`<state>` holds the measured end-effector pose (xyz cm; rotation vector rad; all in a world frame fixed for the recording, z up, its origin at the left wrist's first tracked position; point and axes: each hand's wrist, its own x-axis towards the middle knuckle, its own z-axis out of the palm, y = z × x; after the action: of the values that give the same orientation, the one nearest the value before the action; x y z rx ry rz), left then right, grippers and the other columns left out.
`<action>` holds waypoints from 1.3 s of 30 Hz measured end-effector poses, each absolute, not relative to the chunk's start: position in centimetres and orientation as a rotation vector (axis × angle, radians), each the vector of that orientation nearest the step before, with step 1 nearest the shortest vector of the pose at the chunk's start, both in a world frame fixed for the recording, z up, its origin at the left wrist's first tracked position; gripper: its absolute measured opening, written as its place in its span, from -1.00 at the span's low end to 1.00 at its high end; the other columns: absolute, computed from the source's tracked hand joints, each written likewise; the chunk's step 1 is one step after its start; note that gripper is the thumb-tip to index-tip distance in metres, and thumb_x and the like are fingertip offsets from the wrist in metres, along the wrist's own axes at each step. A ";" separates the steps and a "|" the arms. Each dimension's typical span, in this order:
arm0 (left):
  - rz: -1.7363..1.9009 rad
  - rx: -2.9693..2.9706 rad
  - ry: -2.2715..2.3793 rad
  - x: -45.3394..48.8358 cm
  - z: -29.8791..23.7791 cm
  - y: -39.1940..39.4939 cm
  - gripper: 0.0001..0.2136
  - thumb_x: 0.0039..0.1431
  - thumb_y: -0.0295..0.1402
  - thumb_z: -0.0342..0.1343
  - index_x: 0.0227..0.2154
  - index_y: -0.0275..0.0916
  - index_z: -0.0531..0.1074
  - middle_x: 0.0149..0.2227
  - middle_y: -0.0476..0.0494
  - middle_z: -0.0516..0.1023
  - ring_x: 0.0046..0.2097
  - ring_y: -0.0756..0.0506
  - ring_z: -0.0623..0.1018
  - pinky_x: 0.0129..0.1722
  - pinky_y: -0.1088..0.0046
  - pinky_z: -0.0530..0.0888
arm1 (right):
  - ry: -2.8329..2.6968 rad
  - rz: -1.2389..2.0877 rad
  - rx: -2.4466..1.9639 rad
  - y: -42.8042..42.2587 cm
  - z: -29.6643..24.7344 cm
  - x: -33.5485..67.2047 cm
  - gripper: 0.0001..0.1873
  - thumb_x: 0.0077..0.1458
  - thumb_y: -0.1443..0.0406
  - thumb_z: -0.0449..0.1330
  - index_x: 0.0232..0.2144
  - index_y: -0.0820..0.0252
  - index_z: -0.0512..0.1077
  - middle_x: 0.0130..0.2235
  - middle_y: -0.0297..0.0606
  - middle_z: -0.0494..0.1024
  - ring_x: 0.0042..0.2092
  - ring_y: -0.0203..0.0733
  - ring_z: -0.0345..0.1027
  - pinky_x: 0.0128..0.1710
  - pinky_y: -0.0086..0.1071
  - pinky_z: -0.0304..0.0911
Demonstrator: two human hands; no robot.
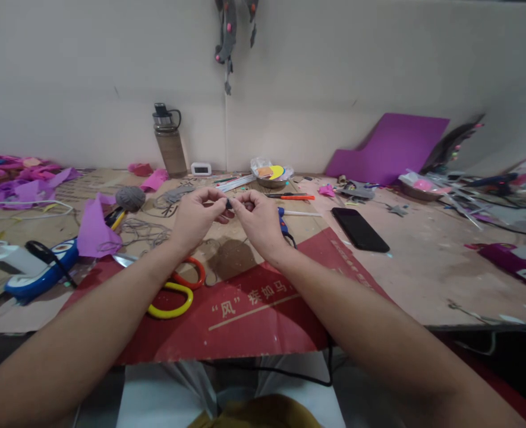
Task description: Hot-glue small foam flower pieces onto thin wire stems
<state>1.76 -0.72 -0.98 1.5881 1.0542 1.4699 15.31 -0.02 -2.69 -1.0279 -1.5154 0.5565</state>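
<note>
My left hand [199,219] and my right hand [259,221] meet above the middle of the table, fingertips pinched together. Between them is a small dark piece [228,204], mostly covered by the fingers and too small to name; both hands grip it. Below lies a red printed sheet [263,321] on the table. Scissors [171,300] with yellow and red handles rest under my left forearm. Grey yarn strands [144,230] trail from a grey yarn ball [130,198] left of my left hand. A blue glue gun [283,223] is partly hidden behind my right hand.
A black phone [359,229] lies to the right. A blue and white power strip [44,270] with a plugged charger sits left. Behind stand a bottle [170,142], a small white clock [201,169] and a bowl [271,182]. Purple sheet [387,148] leans against the wall.
</note>
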 end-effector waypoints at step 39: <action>1.113 1.755 1.196 0.5 -0.6 0.3 -0.83 -0.02 -0.24 0.23 -0.48 -0.27 0.52 -0.62 -0.03 0.44 -0.61 0.07 0.34 -0.61 0.55 0.27 | -1.752 0.378 -1.095 0.2 -2.4 17.0 -0.89 0.05 0.26 0.20 -0.47 0.17 0.39 -0.39 -0.30 0.45 -0.33 -0.25 0.24 -0.29 -0.35 0.09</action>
<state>0.54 0.34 -0.64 1.7549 1.1962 1.1130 16.97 0.17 -2.36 -1.0953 -1.7518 0.3778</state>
